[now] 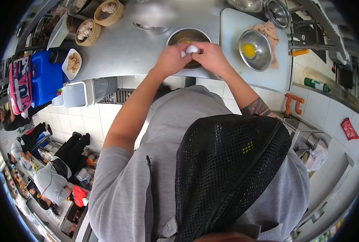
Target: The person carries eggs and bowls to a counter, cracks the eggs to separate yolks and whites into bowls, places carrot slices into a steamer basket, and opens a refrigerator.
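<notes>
Over a metal bowl (pixel 178 35) on the steel counter, my left hand (pixel 172 59) and my right hand (pixel 210 57) hold a cracked white egg (pixel 193 49) between them. The fingers of both hands press on its shell, and a bit of yellow yolk shows just beyond it. The hands hide the near part of this bowl. On the white cutting board (pixel 234 36) to the right, a second metal bowl (pixel 264 45) stands with a yellow yolk (pixel 249 51) in it. Pale raw meat (pixel 269 30) lies behind and beside that bowl.
Bamboo steamers (pixel 90 37) with dumplings and a white dish (pixel 68 71) of food stand at the left. A blue container (pixel 44 76) is beyond them. More metal bowls (pixel 277 14) sit at the back right. Several people are at work at the far left.
</notes>
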`<state>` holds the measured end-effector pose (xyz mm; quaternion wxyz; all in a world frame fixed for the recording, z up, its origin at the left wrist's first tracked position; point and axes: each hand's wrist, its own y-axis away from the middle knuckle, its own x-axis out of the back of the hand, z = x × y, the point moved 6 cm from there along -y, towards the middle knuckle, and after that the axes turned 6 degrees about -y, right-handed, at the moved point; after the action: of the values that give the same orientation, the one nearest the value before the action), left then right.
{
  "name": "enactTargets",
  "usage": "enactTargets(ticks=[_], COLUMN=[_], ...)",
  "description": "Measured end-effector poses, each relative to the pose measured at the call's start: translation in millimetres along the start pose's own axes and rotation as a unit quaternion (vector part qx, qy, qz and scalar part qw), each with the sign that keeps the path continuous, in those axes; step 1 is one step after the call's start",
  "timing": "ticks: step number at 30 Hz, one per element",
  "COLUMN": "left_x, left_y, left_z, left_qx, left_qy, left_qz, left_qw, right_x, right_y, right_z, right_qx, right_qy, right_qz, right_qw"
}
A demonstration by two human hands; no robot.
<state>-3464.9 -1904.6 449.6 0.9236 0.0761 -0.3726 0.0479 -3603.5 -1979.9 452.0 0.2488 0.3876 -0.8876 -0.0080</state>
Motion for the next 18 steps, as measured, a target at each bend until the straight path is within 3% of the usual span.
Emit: enactTargets(ticks=[12,15,17,18], left_x=[-4.1,1.0,7.6,9.3], left_y=[-4.3,-6.4,-6.9,-10.4], left_z=[-7.0,-6.7,3.9,2.6], left_qx=[-0.001,-0.056,-0.219,-0.217], left_qy=[-0.038,-0.094,-0.248,-0.249], left_qz=[0.013,0.013,0.081,0.081], left_qw=[0.999,0.994,0.94,0.94], right_x=[-2.1,1.0,6.6,10.3], right_y=[-3.2,-0.3,3.7,5.6], right_z=[8.2,4.7,-0.3,-7.1], right_qx=[0.076,0.143,0.169,0.195], right_qy=[0.091,0.106,0.166,0.225], right_qz=[0.044,0.048,0.07,0.091], right_qw=[0.992,0.983,0.969,0.95])
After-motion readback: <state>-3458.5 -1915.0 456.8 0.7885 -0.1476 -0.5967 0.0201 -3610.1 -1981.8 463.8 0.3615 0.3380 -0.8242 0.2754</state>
